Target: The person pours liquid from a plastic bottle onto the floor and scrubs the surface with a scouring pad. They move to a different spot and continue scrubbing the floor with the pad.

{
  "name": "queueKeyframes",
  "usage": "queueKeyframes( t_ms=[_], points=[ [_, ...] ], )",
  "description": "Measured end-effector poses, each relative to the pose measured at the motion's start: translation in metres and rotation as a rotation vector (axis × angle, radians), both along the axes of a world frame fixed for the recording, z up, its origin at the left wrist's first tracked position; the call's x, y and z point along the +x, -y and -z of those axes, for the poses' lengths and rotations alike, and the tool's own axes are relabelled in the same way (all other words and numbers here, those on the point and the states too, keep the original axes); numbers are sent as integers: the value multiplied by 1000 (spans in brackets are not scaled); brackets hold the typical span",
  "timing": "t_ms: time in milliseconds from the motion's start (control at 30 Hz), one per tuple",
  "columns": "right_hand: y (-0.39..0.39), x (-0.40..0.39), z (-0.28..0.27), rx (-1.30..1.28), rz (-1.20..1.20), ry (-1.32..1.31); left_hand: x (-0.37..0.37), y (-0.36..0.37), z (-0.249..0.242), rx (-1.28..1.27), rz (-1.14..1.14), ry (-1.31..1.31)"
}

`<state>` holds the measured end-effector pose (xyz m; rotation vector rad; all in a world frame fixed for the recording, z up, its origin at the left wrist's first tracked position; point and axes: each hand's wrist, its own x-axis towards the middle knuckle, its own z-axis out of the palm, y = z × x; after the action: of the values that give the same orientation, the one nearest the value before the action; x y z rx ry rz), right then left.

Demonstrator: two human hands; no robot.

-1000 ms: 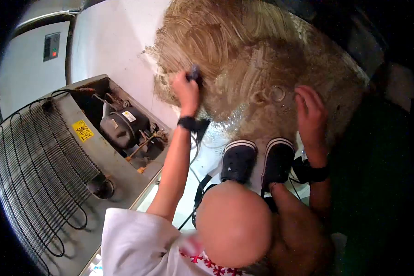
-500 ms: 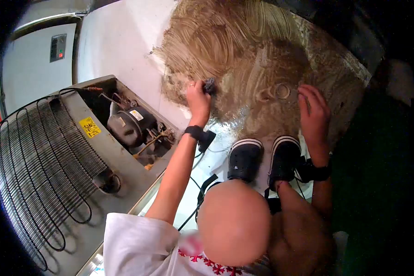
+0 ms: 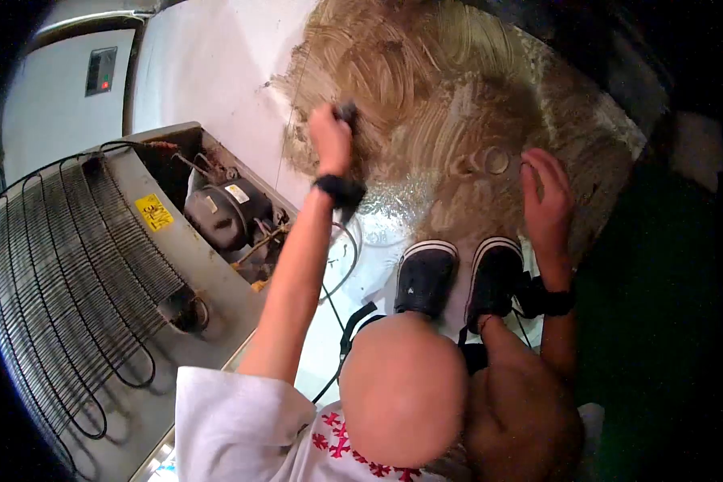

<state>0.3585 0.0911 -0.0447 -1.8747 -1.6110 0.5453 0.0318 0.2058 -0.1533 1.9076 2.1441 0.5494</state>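
Observation:
My left hand (image 3: 329,143) is closed on a dark scouring pad (image 3: 346,112), pressed to the brown-smeared floor (image 3: 426,104) near the left edge of the dirty patch. Motion blurs the hand and pad a little. Off to the right, my right hand (image 3: 548,193) hangs over the same patch, empty, its fingers extended and slightly bent. Just left of its fingertips lies a round ring-shaped thing (image 3: 490,161) on the muddy surface. Curved swirl marks run through the brown film, and a wet, shiny area (image 3: 390,209) spreads below my left hand.
On the left stands a fridge's back with a condenser coil (image 3: 80,289), a black compressor (image 3: 217,217) and a yellow label (image 3: 153,212). My dark shoes (image 3: 427,277) are on the floor. A cable (image 3: 353,249) lies near my left wrist. A white panelled appliance (image 3: 64,104) is at upper left.
My left hand has moved up and slightly left with the scouring pad across the dirty floor. My right hand has stayed nearly still.

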Motion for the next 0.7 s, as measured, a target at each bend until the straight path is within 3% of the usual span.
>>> queueKeyframes(
  t_ms=[100, 267, 333, 400, 533, 700],
  points=[
    [-1, -1, -2, -7, -30, 0, -12, -44, 7, 5, -89, -82],
    [-5, -1, 1, -39, -1, -49, 4, 46, 6, 41, -61, 1],
    [-1, -3, 5, -46, -7, -55, 3, 47, 6, 47, -96, -61],
    [-5, -2, 5, -39, -36, -27, -8, 17, 16, 129, -118, -122],
    [0, -7, 1, -71, -52, -43, -36, -55, 18, 60, -175, -170],
    [-4, -6, -2, -40, -46, -25, 0, 36, 9, 66, -5, -63]
  ],
)
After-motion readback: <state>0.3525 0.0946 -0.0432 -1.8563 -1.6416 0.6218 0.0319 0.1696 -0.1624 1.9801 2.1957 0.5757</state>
